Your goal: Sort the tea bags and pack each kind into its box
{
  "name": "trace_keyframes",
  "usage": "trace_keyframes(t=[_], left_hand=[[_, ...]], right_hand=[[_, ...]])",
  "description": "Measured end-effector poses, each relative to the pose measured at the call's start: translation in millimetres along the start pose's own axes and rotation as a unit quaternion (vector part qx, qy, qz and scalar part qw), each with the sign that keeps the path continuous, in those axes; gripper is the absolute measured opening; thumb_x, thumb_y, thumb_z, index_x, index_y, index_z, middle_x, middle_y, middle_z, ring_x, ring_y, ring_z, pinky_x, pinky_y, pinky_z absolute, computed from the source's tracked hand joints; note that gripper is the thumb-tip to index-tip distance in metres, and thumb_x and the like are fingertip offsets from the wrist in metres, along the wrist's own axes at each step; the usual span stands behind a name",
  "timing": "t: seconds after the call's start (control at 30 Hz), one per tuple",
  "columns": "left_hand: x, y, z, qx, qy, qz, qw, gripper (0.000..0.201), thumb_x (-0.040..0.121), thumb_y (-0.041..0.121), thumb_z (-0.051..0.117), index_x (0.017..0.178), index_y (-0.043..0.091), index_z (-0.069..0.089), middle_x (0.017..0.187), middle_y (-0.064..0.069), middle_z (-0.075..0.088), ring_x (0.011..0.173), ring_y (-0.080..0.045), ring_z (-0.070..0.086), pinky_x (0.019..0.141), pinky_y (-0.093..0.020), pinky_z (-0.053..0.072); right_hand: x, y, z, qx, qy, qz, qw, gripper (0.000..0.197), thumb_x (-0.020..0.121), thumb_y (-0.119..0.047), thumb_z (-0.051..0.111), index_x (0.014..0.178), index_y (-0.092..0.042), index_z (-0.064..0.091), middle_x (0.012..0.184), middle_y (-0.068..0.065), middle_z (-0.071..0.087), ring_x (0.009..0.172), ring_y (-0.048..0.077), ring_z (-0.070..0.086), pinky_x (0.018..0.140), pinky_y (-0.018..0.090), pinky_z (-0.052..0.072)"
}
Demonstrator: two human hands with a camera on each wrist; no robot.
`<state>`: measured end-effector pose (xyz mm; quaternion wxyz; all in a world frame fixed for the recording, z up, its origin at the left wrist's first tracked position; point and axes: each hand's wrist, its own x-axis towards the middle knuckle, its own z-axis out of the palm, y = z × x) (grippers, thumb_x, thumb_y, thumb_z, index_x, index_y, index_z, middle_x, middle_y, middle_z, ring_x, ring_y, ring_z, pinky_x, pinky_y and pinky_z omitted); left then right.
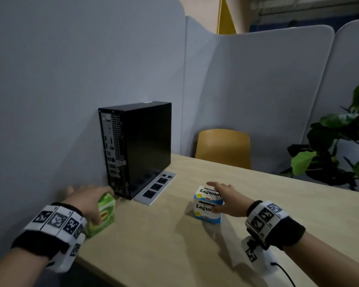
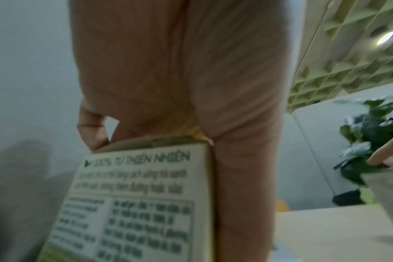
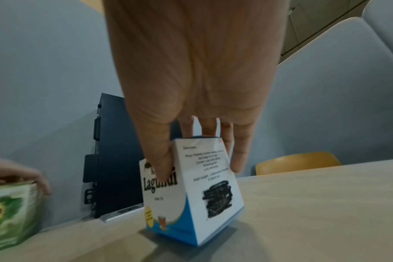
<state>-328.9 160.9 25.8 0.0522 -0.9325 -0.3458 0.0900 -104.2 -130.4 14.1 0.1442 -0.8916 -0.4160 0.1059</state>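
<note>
Left hand (image 1: 85,200) grips green tea box (image 1: 104,214), fingers (image 1: 95,219) curled over top, thumb on near face. Right hand (image 1: 226,200) grips white-blue Lagundi box (image 1: 207,206), fingers across top, thumb on front. Both boxes closed, upright on bench (image 1: 278,204); contents hidden. Black computer tower (image 1: 139,146) beyond left fingers.

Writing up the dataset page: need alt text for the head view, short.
Seen from above, a person's left hand grips a green tea box and the right hand grips a white-and-blue Lagundi box, both on a light wooden table. A black desktop computer stands behind against a grey partition.
</note>
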Motion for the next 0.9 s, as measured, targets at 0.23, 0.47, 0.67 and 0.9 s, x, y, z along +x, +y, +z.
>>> trace_keyframes(t=[0.23, 0.47, 0.67, 0.9], left_hand=[[10, 107, -34, -0.218, 0.023, 0.238, 0.946, 0.096, 0.061, 0.023, 0.085, 0.136, 0.041, 0.027, 0.129, 0.013, 0.038, 0.122, -0.014, 0.035, 0.098, -0.032, 0.038], [63, 229, -61, -0.174, -0.006, 0.366, 0.914, 0.101, 0.062, 0.010, 0.084, 0.142, 0.030, 0.027, 0.144, 0.003, 0.032, 0.133, -0.018, 0.030, 0.110, -0.037, 0.032], [107, 302, -61, -0.124, -0.031, 0.387, 0.913, 0.100, 0.069, -0.001, 0.074, 0.147, 0.026, 0.018, 0.144, -0.001, 0.029, 0.133, -0.020, 0.023, 0.113, -0.036, 0.027], [120, 331, -63, -0.175, -0.063, 0.362, 0.914, 0.100, 0.078, -0.004, 0.061, 0.150, 0.028, -0.002, 0.158, -0.001, 0.000, 0.145, -0.023, -0.006, 0.119, -0.037, 0.009]], right_hand=[[-9, 33, -32, -0.008, 0.047, 0.043, 0.998, 0.076, 0.083, -0.022, 0.065, 0.144, -0.025, 0.019, 0.143, 0.007, 0.038, 0.128, 0.027, 0.033, 0.106, 0.039, 0.036], [-8, 98, -57, -0.006, 0.043, 0.098, 0.994, 0.079, 0.082, -0.019, 0.066, 0.144, -0.022, 0.019, 0.145, 0.006, 0.035, 0.129, 0.027, 0.034, 0.107, 0.038, 0.036], [9, 155, -66, 0.015, -0.011, 0.126, 0.992, 0.080, 0.082, -0.015, 0.066, 0.146, -0.020, 0.017, 0.146, 0.007, 0.034, 0.133, 0.026, 0.034, 0.110, 0.038, 0.033], [28, 175, -68, 0.100, -0.054, 0.115, 0.987, 0.083, 0.080, -0.016, 0.069, 0.145, -0.024, 0.020, 0.147, 0.001, 0.032, 0.133, 0.019, 0.035, 0.110, 0.034, 0.034]])
